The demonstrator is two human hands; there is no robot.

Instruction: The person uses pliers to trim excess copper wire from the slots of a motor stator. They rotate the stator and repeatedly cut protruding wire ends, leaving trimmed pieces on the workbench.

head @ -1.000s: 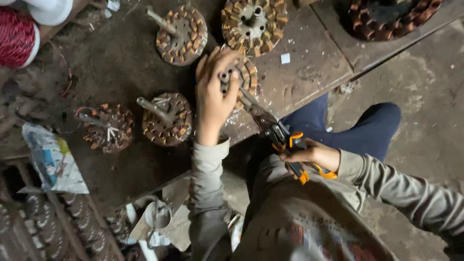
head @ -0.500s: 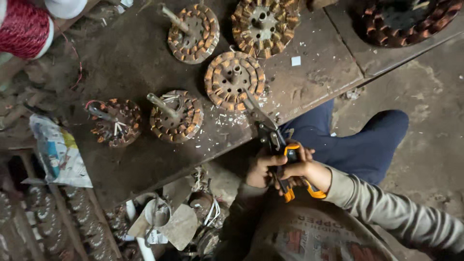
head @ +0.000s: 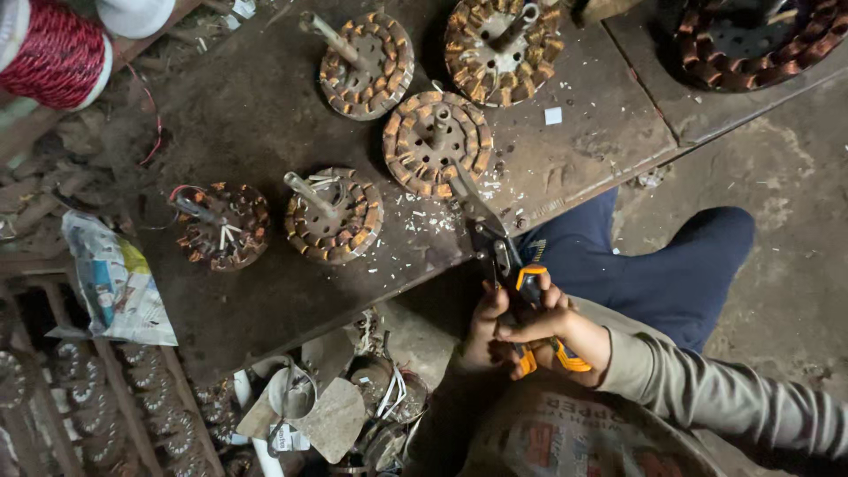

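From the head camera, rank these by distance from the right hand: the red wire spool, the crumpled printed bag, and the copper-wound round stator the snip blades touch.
From the right hand:
1. Copper-wound round stator, just up the bench.
2. Crumpled printed bag, far left.
3. Red wire spool, top-left corner.

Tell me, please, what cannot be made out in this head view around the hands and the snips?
- Left hand: its palm and grip are hidden behind the right hand.
- Snips: the handle ends are covered by both hands.
- Dark stator: cut off by the top edge.
- Red spool: cut off by the left edge.
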